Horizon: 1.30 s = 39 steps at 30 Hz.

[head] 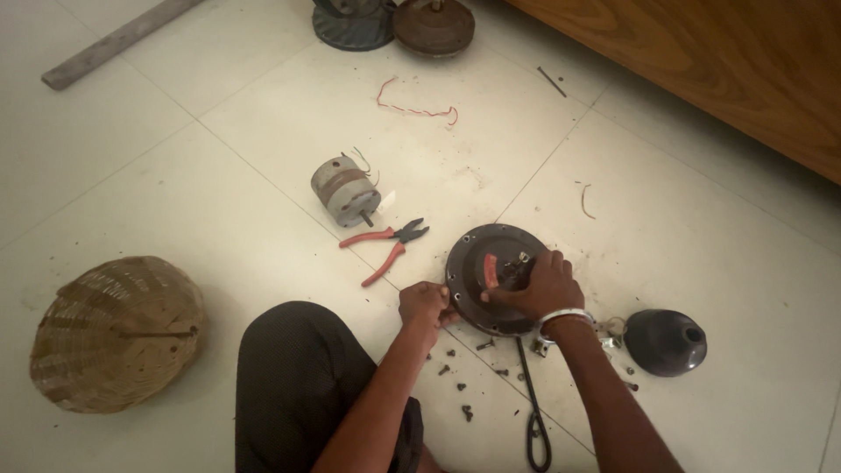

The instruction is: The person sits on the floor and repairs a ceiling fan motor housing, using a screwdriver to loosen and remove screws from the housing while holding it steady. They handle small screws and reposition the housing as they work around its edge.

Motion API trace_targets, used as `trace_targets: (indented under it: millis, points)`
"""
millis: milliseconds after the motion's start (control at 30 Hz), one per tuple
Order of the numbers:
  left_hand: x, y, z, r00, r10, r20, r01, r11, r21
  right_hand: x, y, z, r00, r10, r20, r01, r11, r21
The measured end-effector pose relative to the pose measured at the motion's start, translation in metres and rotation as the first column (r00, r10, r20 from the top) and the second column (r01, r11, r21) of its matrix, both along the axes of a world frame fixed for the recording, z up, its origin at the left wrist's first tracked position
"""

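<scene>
A dark round fan motor housing lies flat on the tiled floor, with a red patch near its hub. My right hand, a metal bangle on its wrist, rests on top of the housing by the hub. My left hand pinches the housing's near-left rim with closed fingers; what sits between them is too small to tell. Several small screws are scattered on the floor just below the housing. A black cord runs from under the housing toward me.
Red-handled pliers and a grey cylindrical motor lie to the left. A dark dome cover sits at right, an upturned woven basket at far left. Two round motor parts, a red wire and wooden furniture are farther off.
</scene>
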<state>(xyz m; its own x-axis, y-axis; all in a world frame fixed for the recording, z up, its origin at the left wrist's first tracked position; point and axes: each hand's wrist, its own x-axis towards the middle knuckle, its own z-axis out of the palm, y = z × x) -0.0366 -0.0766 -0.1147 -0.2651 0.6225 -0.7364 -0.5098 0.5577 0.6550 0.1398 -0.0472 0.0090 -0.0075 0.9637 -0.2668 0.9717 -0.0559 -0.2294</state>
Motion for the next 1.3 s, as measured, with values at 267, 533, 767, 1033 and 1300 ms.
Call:
trace_targets:
  millis: [267, 533, 767, 1033, 1300]
  points:
    - [0.0, 0.002, -0.008, 1.0, -0.004, 0.017, 0.003, 1.0, 0.021, 0.004, 0.003, 0.001, 0.998, 0.023, -0.058, -0.024, 1.0, -0.016]
    - [-0.006, 0.003, 0.002, 0.995, -0.061, 0.079, 0.049, 0.989, 0.141, 0.049, -0.092, -0.041, 0.985, -0.004, -0.17, 0.071, 0.918, 0.389]
    - [0.006, -0.006, 0.054, 0.812, -0.236, -0.534, 0.38, 0.908, 0.177, 0.065, -0.178, -0.088, 0.912, -0.379, -0.156, 0.353, 0.92, -0.169]
    - [0.006, -0.009, 0.088, 0.254, -0.169, -0.952, 0.744, 0.663, 0.081, 0.072, -0.183, -0.095, 0.685, -0.525, -0.505, 0.461, 0.849, -0.257]
    - [0.026, 0.059, 0.09, -0.222, -0.388, -0.894, 0.817, 0.427, -0.388, 0.043, -0.22, -0.057, 0.458, -0.592, -0.663, 0.508, 0.787, -0.352]
